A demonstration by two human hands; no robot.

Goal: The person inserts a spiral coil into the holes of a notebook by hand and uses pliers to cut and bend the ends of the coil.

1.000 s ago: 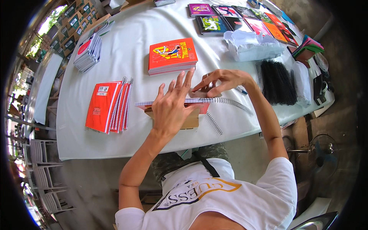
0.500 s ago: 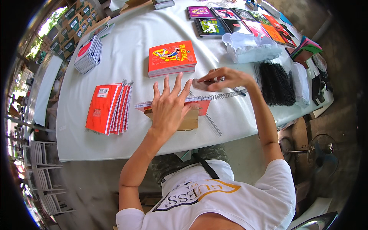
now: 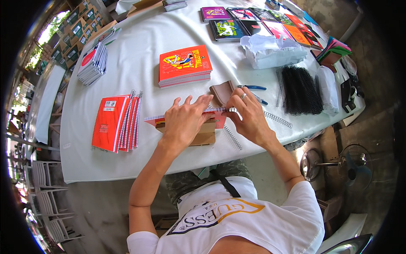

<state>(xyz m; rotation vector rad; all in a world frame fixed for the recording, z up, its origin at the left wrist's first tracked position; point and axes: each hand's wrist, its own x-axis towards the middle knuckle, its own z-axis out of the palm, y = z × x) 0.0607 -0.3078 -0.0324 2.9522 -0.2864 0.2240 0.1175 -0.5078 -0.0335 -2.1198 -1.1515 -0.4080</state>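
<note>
Near the table's front edge, a red-covered notebook (image 3: 220,119) stands with its punched edge up against a brown cardboard block (image 3: 203,138). My left hand (image 3: 182,122) grips it, the thumb on the near side and the fingers over the top edge. My right hand (image 3: 248,113) pinches at the right end of that edge, where a wire spiral coil (image 3: 278,119) enters the holes; the coil's free part trails to the right beyond the hand. Just behind the hands rests a brown curved block (image 3: 222,91). Blue-handled pliers (image 3: 255,87) lie beside it, partly hidden by my right hand.
Left of my hands are several red spiral notebooks (image 3: 111,122); a stack of red-covered books (image 3: 185,65) sits behind. A loose coil (image 3: 233,138) lies near the front edge. At right are a pile of black coils (image 3: 301,91), a crumpled white wrapper (image 3: 272,53) and several colourful notebooks (image 3: 228,29).
My right hand has let go of the brown curved block, which now rests behind the notebook, and has moved down to pinch the coil at the notebook's edge. My left hand stays on the notebook.
</note>
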